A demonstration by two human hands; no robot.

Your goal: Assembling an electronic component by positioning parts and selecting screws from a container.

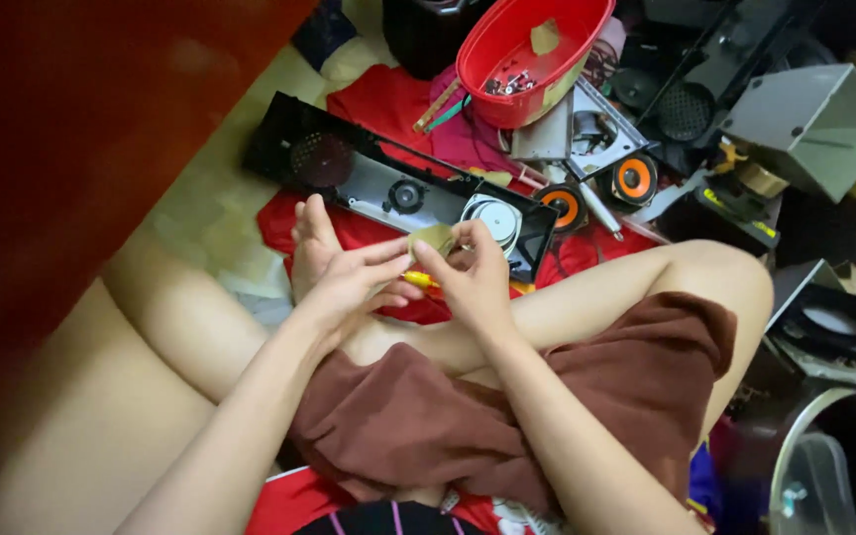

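My left hand (354, 282) and my right hand (473, 277) meet above my crossed legs. Between their fingertips they pinch a small flat olive-brown piece (434, 239), like a bit of circuit board. A small yellow-and-red part (418, 279) shows just under it, between the two hands; which hand holds it I cannot tell. Right behind the hands lies a long black speaker panel (388, 183) with a round silver speaker (495, 218) at its right end.
A red bowl (507, 45) with screws stands at the back. Two orange-coned speakers (636, 180), a grey metal box (809, 124), black housings and cables crowd the right. Red cloth (378, 104) covers the floor. A dark red wooden surface (61, 129) fills the left.
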